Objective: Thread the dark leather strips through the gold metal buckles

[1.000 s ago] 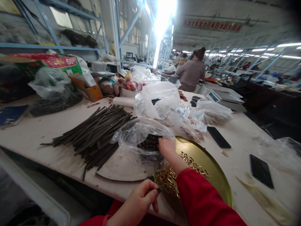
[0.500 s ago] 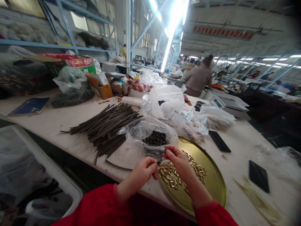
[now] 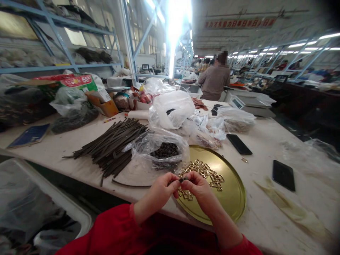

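My left hand [image 3: 162,191] and my right hand [image 3: 199,188] meet above the near rim of a round gold tray [image 3: 233,191]. Between their pinched fingertips is a small dark piece [image 3: 182,180], mostly covered by the fingers; its exact kind cannot be made out. Gold metal rectangular rings [image 3: 199,168] lie in a loose heap on the tray, partly behind my right hand. Just beyond my left hand, an open clear plastic bag [image 3: 140,150] holds many small black pieces [image 3: 166,150]. It rests on a flat board [image 3: 124,177].
Dark flat strips [image 3: 114,145] are piled left of the bag. Two phones [image 3: 239,144] lie to the right, near a single gold ring [image 3: 244,160]. White plastic bags [image 3: 172,109] and a digital scale [image 3: 249,101] stand farther back. A white bin [image 3: 61,198] sits low left.
My right hand has come down from the bag's edge to my left hand, and their fingertips now meet around the small dark piece. The camera view has shifted slightly.
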A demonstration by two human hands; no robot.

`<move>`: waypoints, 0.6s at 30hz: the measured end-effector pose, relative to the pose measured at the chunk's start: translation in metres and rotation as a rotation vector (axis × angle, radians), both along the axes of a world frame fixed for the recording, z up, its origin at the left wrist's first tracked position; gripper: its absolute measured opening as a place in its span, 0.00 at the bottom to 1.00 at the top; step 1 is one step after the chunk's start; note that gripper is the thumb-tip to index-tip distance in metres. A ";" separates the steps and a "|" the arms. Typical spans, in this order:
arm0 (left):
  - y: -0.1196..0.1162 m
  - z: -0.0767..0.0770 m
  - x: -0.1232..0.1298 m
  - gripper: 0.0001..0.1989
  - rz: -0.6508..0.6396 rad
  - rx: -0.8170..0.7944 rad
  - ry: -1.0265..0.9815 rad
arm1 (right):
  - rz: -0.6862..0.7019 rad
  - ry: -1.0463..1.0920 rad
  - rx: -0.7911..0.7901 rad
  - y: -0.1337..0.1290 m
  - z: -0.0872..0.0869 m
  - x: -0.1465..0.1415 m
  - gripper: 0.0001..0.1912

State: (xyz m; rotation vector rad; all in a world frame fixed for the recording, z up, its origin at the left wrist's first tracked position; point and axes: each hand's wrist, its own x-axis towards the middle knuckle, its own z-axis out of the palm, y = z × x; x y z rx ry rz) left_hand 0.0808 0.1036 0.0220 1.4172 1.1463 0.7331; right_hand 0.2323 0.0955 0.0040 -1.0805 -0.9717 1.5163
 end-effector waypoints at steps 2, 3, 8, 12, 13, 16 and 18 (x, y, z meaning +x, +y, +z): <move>0.004 -0.002 0.011 0.09 -0.021 0.017 0.058 | -0.034 -0.018 0.027 0.001 -0.004 0.011 0.15; 0.006 -0.002 0.017 0.09 -0.031 0.022 0.091 | -0.056 -0.038 0.044 0.001 -0.006 0.016 0.15; 0.012 0.000 0.043 0.09 -0.073 0.034 0.221 | -0.166 -0.243 0.147 -0.003 -0.007 0.036 0.10; 0.009 0.005 0.056 0.10 -0.085 0.044 0.179 | -0.245 -0.276 0.166 -0.008 -0.007 0.042 0.10; 0.007 0.006 0.057 0.10 -0.096 0.048 0.139 | -0.240 -0.264 0.164 -0.009 -0.007 0.042 0.10; 0.003 0.010 0.058 0.13 -0.150 0.058 0.028 | -0.234 -0.218 0.159 -0.013 -0.008 0.037 0.10; -0.001 0.011 0.055 0.15 -0.178 0.051 -0.014 | -0.293 -0.250 0.193 -0.017 -0.009 0.031 0.09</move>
